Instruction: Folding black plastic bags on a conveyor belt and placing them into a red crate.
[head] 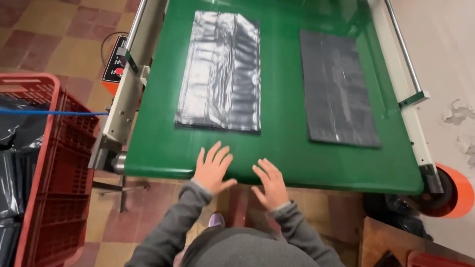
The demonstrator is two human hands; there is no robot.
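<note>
At the near end of the green conveyor belt, two hands are held out flat, palms down, fingers spread, with nothing gripped in either. The left hand is raised over the belt's front edge, its fingertips directed at the nearer stack of black plastic bags, which lies just beyond them but is not touched. The right hand is held slightly lower, at the belt's rounded lip, its fingers angled up and to the left. The two hands are kept near each other, a narrow gap being left between them. Both forearms are covered by grey sleeves.

Two flat stacks of bags are counted on the belt: the glossy one on the left, and a duller, darker stack on the right, turned a little askew. The stacks are set well apart.

One red plastic crate is seen at the left on the tiled floor, with dark bags inside. One orange wheel is visible at the belt's right corner, and a control box with a red button is mounted on the left rail.
</note>
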